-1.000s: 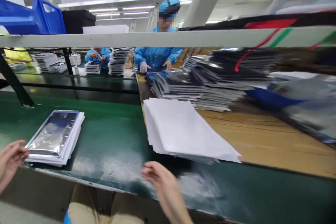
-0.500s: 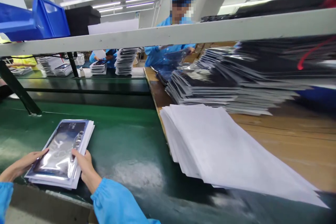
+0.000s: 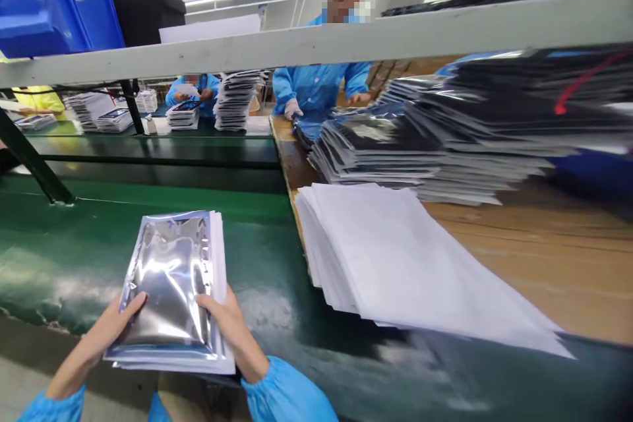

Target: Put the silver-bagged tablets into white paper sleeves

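A small stack of white sheets with a shiny silvery-dark plastic packet on top, the packet stack (image 3: 171, 283), is held between both my hands near the front edge of the green table (image 3: 247, 231). My left hand (image 3: 119, 323) grips its left side, with the thumb lying over the packet. On the opposite side my right hand (image 3: 225, 323) grips the edge, thumb on top and fingers hidden beneath or behind. The stack is tilted toward me; whether its underside touches the table I cannot tell.
White sheets (image 3: 395, 257) lie fanned on a brown board (image 3: 544, 264) at the right. Behind them stand dark packet piles (image 3: 386, 145). A grey shelf beam (image 3: 297, 46) crosses above, bearing a blue bin (image 3: 84, 10). A co-worker in blue (image 3: 321, 89) stands beyond.
Both my hands have carried the packet stack to the right and closer to me. Across the table, the co-worker's hands have shifted over the plastic.
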The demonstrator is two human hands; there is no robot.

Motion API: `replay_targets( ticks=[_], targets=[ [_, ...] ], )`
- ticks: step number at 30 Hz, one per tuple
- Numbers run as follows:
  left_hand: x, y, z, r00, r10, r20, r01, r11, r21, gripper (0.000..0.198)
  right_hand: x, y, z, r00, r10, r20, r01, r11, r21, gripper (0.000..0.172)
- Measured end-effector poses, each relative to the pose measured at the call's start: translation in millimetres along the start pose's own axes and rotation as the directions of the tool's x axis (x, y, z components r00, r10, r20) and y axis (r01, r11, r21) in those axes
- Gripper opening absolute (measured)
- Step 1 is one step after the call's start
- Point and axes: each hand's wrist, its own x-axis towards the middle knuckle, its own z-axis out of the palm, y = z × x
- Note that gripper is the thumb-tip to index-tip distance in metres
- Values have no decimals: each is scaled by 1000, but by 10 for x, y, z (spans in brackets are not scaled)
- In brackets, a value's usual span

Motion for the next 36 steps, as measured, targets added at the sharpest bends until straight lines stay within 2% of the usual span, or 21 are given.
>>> replay_targets(
  ticks=[4, 7, 9, 11, 13, 16, 18, 22, 28, 30, 33, 34, 36],
  targets=[
    [-99, -97, 424, 997, 33, 70, -35, 999, 28, 50, -278, -59, -529, 999, -42, -35, 39, 997, -71, 41],
    [-189, -110, 566, 999, 42, 13, -43, 988, 147, 52, -492, -37, -724, 989, -139, -45, 129, 976, -174, 62],
    [-266, -69, 612, 992, 106, -75, -88, 974, 208, 51, -635, -38, -796, 962, -250, -113, 197, 916, -348, 73],
    [-328, -7, 638, 967, 212, -144, -160, 939, 305, 42, -740, -54, -848, 939, -318, -133, 213, 839, -500, 63],
    [-364, 50, 650, 943, 291, -162, -201, 885, 420, 33, -777, -64, -885, 952, -298, -67, 215, 810, -545, 44],
    [-385, 87, 647, 928, 322, -187, -197, 851, 487, 31, -721, -45, -912, 967, -254, 1, 219, 829, -515, 30],
    [-382, 72, 641, 926, 318, -205, -192, 861, 471, 30, -648, -28, -915, 961, -274, -34, 223, 841, -493, 30],
    [-313, -5, 654, 933, 316, -171, -224, 884, 410, 33, -506, -35, -901, 955, -277, -105, 209, 882, -423, 33],
    [-188, 17, 648, 954, 284, -101, -245, 926, 287, 49, -350, -100, -871, 958, -258, -122, 203, 917, -345, 30],
    [-222, 86, 637, 939, 320, -127, -277, 921, 274, 51, -327, -135, -861, 957, -263, -123, 214, 926, -311, 32],
    [-361, 209, 632, 884, 402, -240, -353, 909, 221, 56, -367, -203, -827, 953, -271, -133, 234, 942, -242, 33],
    [-419, 250, 633, 880, 404, -249, -370, 913, 175, 55, -405, -224, -807, 952, -275, -132, 244, 946, -212, 33],
    [-519, 324, 638, 916, 356, -183, -353, 934, 48, 53, -511, -249, -762, 951, -288, -112, 270, 951, -153, 32]
  ],
)
